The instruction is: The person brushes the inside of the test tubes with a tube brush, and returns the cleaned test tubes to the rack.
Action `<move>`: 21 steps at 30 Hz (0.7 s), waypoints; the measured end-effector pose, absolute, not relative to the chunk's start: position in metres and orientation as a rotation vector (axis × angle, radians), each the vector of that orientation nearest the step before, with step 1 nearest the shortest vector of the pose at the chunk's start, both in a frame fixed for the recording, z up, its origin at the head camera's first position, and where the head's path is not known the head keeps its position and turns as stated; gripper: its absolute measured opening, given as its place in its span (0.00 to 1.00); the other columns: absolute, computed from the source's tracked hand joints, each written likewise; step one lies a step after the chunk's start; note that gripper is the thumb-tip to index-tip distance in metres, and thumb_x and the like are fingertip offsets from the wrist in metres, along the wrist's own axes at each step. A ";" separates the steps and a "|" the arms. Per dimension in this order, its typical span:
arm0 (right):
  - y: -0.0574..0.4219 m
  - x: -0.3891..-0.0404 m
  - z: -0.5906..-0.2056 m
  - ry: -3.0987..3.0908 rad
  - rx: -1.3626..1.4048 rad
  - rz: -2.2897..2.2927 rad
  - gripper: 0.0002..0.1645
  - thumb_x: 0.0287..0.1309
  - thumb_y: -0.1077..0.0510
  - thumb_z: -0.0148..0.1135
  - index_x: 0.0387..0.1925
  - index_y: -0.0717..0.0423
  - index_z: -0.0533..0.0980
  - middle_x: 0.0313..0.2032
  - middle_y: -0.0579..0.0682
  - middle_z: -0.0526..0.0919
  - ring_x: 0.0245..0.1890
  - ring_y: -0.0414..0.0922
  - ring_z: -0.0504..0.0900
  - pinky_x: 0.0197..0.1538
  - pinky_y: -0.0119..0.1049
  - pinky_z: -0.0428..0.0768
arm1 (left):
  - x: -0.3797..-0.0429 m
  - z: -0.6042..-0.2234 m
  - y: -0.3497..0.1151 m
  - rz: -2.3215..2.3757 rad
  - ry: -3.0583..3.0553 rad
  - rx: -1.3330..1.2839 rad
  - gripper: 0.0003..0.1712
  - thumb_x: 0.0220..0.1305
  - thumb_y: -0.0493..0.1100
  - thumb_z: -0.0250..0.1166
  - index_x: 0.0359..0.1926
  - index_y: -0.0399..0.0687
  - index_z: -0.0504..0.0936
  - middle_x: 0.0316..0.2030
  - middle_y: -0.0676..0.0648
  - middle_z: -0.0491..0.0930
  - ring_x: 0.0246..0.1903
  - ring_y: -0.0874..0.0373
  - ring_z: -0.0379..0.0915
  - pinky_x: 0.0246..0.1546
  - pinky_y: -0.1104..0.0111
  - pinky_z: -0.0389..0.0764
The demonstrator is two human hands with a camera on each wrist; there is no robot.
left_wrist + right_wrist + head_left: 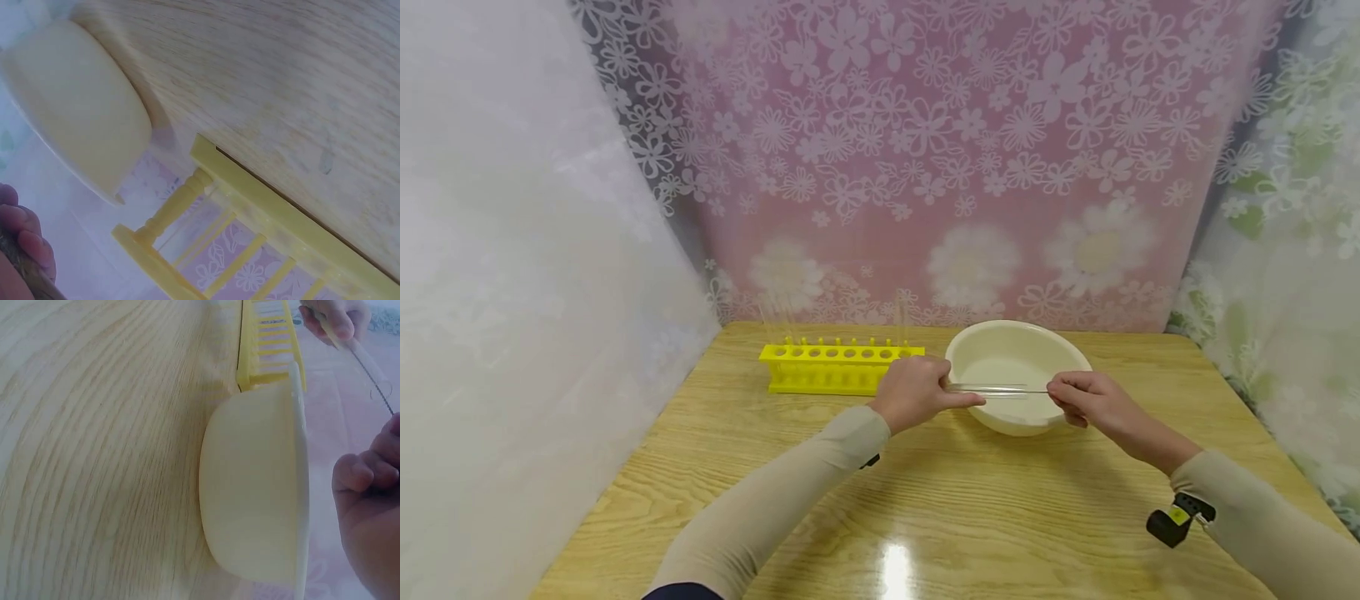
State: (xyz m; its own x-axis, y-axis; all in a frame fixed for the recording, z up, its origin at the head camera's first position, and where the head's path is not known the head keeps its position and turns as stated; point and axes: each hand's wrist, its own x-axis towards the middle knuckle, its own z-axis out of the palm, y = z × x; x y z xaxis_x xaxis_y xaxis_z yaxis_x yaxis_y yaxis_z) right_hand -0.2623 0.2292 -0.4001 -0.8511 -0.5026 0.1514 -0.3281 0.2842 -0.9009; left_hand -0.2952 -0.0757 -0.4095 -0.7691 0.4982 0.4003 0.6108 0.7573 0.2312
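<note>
Glass tube (1000, 390), one; one wire (384, 401).

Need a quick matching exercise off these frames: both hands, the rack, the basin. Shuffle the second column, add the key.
Column 1
1. Rack
2. Left hand
3. Basin
4. Right hand

Column 2
A. Cream-coloured, round and open-topped
B. Pinches the end of a thin twisted wire
C. Grips a glass tube
D. Yellow, with clear tubes standing in it

Pairs: 1-D, 2-C, 3-A, 4-B
</note>
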 end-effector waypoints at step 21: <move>0.247 -0.257 -0.392 2.316 -0.859 -1.621 0.23 0.80 0.58 0.43 0.29 0.70 0.64 0.20 0.62 0.60 0.19 0.56 0.59 0.28 0.43 0.67 | -0.294 -0.409 -0.075 -0.569 -2.611 -0.882 0.34 0.54 0.77 0.65 0.16 0.57 0.69 0.12 0.58 0.67 0.11 0.66 0.60 0.14 0.75 0.59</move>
